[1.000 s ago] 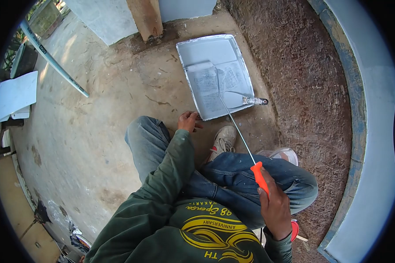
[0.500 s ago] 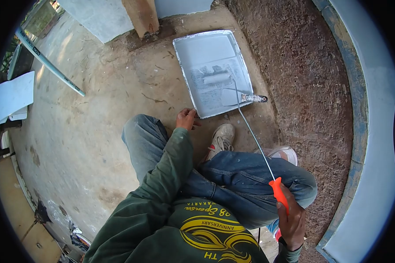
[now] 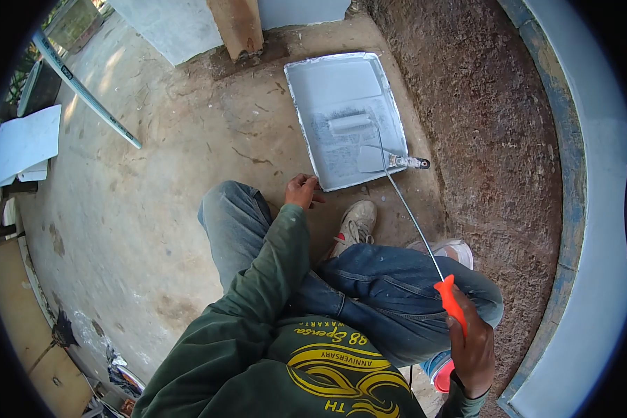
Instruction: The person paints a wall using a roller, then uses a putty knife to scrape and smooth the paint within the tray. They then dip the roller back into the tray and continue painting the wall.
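My right hand [image 3: 474, 345] is closed round the orange handle of a long-wired paint roller [image 3: 453, 303]. The roller's sleeve [image 3: 350, 125] lies in a paint tray [image 3: 341, 76] on the floor, on its thinly coated part. A scraper [image 3: 377, 159] rests across the tray's right edge, its handle sticking out. My left hand [image 3: 302, 190] is at the tray's near left corner, fingers curled at the rim; its exact hold on the rim is hard to make out.
A rough brown strip [image 3: 494, 139] and a pale wall [image 3: 606, 174] run along the right. A wooden post [image 3: 235, 26] stands beyond the tray. At left are a pole [image 3: 87, 94] and white sheets [image 3: 26, 145]. A red-rimmed container [image 3: 443, 377] is beside my right hand.
The roller's sleeve has shifted slightly within the tray, and my right hand has moved a little right with the handle. The whole view has also shifted slightly.
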{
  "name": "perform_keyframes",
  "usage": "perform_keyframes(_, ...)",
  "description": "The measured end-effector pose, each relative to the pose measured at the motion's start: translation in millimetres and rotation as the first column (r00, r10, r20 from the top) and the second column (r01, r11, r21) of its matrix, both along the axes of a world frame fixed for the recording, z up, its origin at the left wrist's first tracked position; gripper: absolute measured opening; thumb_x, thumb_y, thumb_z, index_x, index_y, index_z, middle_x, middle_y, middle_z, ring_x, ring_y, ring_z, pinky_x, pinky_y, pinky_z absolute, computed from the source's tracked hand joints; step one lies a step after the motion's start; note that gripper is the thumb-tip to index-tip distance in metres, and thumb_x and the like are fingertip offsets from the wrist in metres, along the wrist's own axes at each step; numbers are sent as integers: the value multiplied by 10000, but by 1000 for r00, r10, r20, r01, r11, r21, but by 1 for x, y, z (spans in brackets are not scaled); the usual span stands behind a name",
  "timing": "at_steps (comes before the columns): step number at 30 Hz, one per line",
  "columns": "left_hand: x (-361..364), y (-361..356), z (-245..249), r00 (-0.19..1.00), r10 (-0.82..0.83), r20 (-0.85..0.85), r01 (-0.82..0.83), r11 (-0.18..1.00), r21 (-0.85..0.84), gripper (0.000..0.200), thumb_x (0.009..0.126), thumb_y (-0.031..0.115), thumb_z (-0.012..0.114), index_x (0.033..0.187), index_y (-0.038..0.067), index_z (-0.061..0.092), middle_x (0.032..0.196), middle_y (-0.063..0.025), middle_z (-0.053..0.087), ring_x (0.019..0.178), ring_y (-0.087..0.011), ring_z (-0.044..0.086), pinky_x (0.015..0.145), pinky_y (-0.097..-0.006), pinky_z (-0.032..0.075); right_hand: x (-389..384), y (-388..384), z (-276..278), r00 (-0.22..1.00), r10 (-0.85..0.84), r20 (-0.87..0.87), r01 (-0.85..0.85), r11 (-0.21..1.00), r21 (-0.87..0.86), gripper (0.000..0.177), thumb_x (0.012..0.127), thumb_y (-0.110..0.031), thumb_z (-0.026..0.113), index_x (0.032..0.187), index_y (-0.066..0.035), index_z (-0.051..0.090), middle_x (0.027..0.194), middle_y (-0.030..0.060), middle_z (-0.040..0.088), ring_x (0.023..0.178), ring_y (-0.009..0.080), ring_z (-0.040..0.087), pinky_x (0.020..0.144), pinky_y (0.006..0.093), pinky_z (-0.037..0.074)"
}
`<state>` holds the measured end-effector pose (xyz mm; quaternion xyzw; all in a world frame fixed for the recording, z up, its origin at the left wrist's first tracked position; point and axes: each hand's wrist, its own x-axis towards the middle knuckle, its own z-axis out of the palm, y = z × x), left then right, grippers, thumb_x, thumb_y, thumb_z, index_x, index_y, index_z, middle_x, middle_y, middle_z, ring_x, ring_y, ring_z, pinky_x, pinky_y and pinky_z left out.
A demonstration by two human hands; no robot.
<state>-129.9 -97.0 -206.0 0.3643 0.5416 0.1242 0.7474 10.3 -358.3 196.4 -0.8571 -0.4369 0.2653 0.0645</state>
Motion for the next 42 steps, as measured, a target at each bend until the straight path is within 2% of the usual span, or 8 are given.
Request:
perform_keyframes(5,4,-2,0,999,5,-33,-3,998,55,345,984,309,604,1132,2,650,998,-113,735,668,-251,759,481,-337,491,-2,12,-15,999,-44,7,44,999,6,455,995,-62,602,1443,-21,533,1284,242,675,1073,455,682,888,481,551)
perform_keyframes(7,4,-3,3,1000,-2,-26,4,999,51,348,981,314,610,1130,2,649,993,-110,734,670,-252,760,483,-338,492,-3,22,-29,987,35,155,-39,999,25,448,989,-60,605,1431,-23,544,1268,238,682,1065,448,685,887,479,550)
perform_keyframes(15,0,0,-1,1000,-9,-5,9,1000,28,364,977,344,639,1154,27,650,1070,-115,736,697,-233,761,523,-333,509,12,19,-21,997,37,60,-43,995,92,414,1004,-87,601,1411,-21,565,1282,229,677,1057,447,688,887,477,552)
perform_keyframes(18,1,-3,-4,999,-42,-3,42,997,61,371,977,347,640,1156,22,649,1068,-113,735,699,-235,762,516,-334,508,7,17,-17,998,-60,1,60,998,32,411,1008,-97,599,1412,-31,571,1279,228,678,1061,438,688,901,469,548)
perform_keyframes(20,3,-3,-5,1000,9,-15,-8,998,69,359,971,335,639,1118,8,649,996,-109,726,670,-252,762,488,-330,500,3,23,-21,982,4,189,-1,1000,-18,405,1006,-111,609,1404,-42,584,1266,225,685,1072,424,686,920,458,541)
perform_keyframes(31,2,-3,-10,1000,4,17,-6,995,100,334,969,302,652,1120,3,646,993,-115,728,676,-252,766,479,-331,503,12,23,-16,997,-2,79,0,1000,26,408,992,-96,626,1394,-36,588,1273,217,683,1086,436,681,907,473,543)
perform_keyframes(38,0,-3,-5,1000,4,24,-6,996,91,320,972,287,679,1134,14,643,995,-108,736,677,-230,762,462,-306,494,12,26,-35,988,65,143,-81,991,111,400,994,-96,621,1388,-34,592,1263,232,683,1100,451,672,923,473,538)
perform_keyframes(42,2,-5,-6,999,20,29,-23,996,92,307,972,277,683,1127,15,643,980,-103,736,674,-227,762,458,-301,496,10,12,-9,999,-25,29,23,998,64,415,993,-92,619,1400,-17,580,1260,264,678,1099,462,676,927,464,542)
